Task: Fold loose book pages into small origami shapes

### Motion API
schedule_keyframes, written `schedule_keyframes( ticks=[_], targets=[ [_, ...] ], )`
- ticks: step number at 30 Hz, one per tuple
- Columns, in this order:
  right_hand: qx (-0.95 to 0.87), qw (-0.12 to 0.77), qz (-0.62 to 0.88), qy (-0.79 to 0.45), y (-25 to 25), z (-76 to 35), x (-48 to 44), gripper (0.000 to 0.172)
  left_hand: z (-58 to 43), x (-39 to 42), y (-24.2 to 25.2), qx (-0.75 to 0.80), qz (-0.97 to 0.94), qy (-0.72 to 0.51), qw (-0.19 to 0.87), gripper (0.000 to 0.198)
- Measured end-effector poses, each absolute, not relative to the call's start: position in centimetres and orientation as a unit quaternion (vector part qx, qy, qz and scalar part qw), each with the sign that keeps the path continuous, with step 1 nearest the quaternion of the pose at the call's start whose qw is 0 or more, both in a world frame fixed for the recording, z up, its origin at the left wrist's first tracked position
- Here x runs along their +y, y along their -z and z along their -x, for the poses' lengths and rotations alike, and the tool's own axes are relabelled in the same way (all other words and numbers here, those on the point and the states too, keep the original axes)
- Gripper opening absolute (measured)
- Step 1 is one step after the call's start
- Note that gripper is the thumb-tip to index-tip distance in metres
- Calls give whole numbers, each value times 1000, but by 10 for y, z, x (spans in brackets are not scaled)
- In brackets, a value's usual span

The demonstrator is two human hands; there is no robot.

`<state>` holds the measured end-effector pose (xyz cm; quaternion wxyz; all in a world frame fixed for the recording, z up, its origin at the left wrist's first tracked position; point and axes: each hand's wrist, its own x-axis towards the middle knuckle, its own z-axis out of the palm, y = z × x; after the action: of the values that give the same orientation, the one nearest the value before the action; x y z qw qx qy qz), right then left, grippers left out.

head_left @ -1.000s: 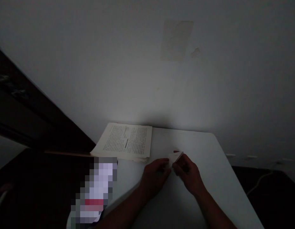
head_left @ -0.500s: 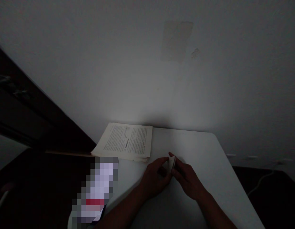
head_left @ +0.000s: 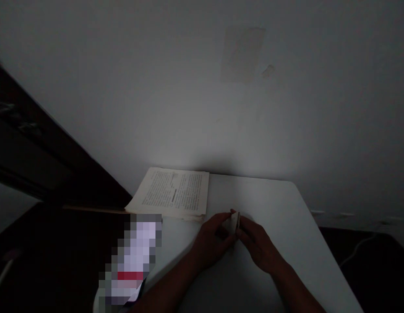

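Both hands on the paper: small, pale, looks folded. Left hand (head_left: pixel 210 241) pinches the paper (head_left: pixel 234 222) between thumb and fingers on its left side; right hand (head_left: pixel 258 248) grips the right side, fingers partly hidden behind. Paper's tilted up, over the middle of the table (head_left: pixel 263 191); can't tell from here if it touches the top. Printed sheets (head_left: pixel 175 193) lie stacked far left, by the wall (head_left: pixel 162 108).

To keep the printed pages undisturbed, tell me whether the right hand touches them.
Apart: the head view shows white tabletop between the right hand and the printed pages.
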<state>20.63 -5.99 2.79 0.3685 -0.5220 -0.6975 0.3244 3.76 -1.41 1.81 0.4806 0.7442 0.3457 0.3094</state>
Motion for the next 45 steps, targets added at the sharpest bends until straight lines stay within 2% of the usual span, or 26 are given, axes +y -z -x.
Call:
schedule_keyframes(
  ticks=[6, 13, 24, 28, 36, 38, 43, 45],
  targets=[
    [-701, 380, 535, -279, -30, -206, -60, 22, -35, -13, -19, 333, -745, -321, 480, 48],
    [-687, 378, 581, -219, -22, -209, -58, 24, -34, -12, -14, 351, -741, -327, 470, 41],
    [-676, 338, 619, -213, -14, -210, -57, 26, -32, -12, -15, 336, -737, -343, 476, 38],
    [-673, 364, 600, -235, -14, -212, -57, 28, -30, -13, -10, 331, -722, -370, 481, 33],
    [-606, 409, 580, -360, -21, -210, -59, 30, -32, -13, -18, 315, -742, -374, 458, 31],
    [-585, 417, 587, -373, -21, -209, -58, 31, -33, -14, -20, 309, -764, -362, 435, 37],
    [-545, 432, 569, -439, -18, -208, -57, 35, -34, -16, -18, 300, -802, -346, 384, 80],
    [-542, 426, 553, -469, -17, -206, -56, 36, -35, -15, -16, 288, -810, -340, 381, 87]
  ],
)
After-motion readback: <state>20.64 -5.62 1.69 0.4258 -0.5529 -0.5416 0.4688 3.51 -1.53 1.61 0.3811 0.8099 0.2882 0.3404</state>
